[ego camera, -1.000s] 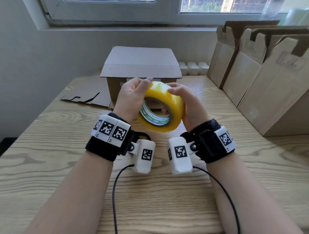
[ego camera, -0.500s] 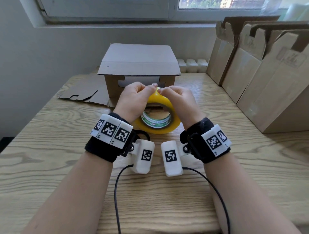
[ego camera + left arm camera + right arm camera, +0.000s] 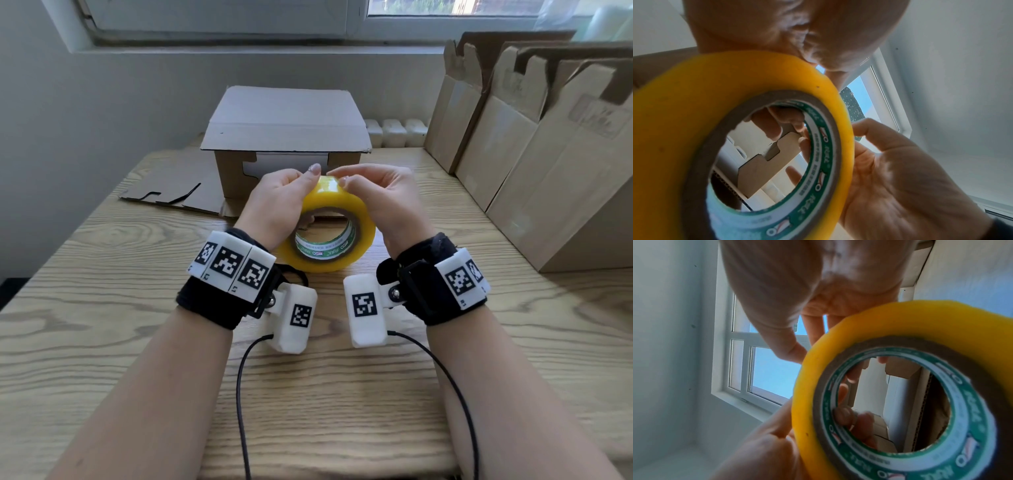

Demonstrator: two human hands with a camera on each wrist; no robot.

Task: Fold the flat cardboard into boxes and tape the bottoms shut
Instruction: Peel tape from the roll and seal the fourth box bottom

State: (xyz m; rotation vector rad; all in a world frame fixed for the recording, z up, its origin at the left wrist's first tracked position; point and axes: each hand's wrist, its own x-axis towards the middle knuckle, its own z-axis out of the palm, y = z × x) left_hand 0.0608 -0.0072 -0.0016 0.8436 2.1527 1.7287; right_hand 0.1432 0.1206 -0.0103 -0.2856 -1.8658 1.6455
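Starting at the left, I see flat cardboard (image 3: 171, 192) lying on the wooden table (image 3: 102, 342), with a folded box (image 3: 286, 137) standing just behind my hands, its flaps closed on top but showing no tape that I can make out. My left hand (image 3: 274, 205) grips the yellow tape roll (image 3: 329, 233), fingers curled through the core as the left wrist view shows, thumb on the outer face. My right hand (image 3: 383, 202) rests on the roll's other side, fingers bent, with fingertips (image 3: 342, 181) at the crown of the roll beside the left thumb; I judge it is picking for the loose end. Further right, a row of more boxes (image 3: 548, 144) leans against the wall. The step in hand, I think, is freeing the tape's end before sealing the box's seam. The next move calls for a nail under the edge, a steady peel, and the left hand keeping the roll from turning. Against a second ago, the roll sits lower and more upright, and both thumbs have drawn together at its top.
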